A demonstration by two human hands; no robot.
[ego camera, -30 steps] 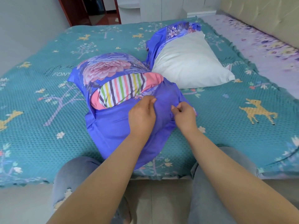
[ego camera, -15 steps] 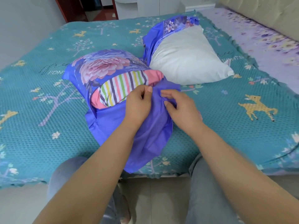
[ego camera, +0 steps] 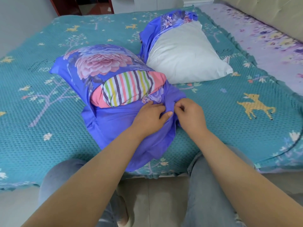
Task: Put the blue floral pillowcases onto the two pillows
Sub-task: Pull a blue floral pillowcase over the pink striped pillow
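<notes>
Pinching: my left hand (ego camera: 150, 117) and right hand (ego camera: 190, 113), item one, both closed on a bunched fold of the near blue floral pillowcase (ego camera: 131, 128) at its open hem, thumbs and fingertips nipped together on cloth, the two hands almost touching. Item two, that pillowcase: drawn most of the way over the striped pillow (ego camera: 129, 88), flower print on the far half, plain blue slack spilling from the pillow toward the bed's near edge. Item three, the striped pillow: lying on the teal bedspread (ego camera: 49, 145), a band of its stripes bare through the opening just beyond my left hand. Item four, the white pillow (ego camera: 183, 58): beyond and to the right of the striped pillow, touching it or nearly so, mostly uncovered. Item five, the second pillowcase (ego camera: 164, 25): bunched along the white pillow's far and left sides, barely started. Step in hand, as I judge it: closing the first case. Next move needs the slack hem lifted and pulled across the bare stripes, with both grips kept firm so the slippery fabric does not slide back.
</notes>
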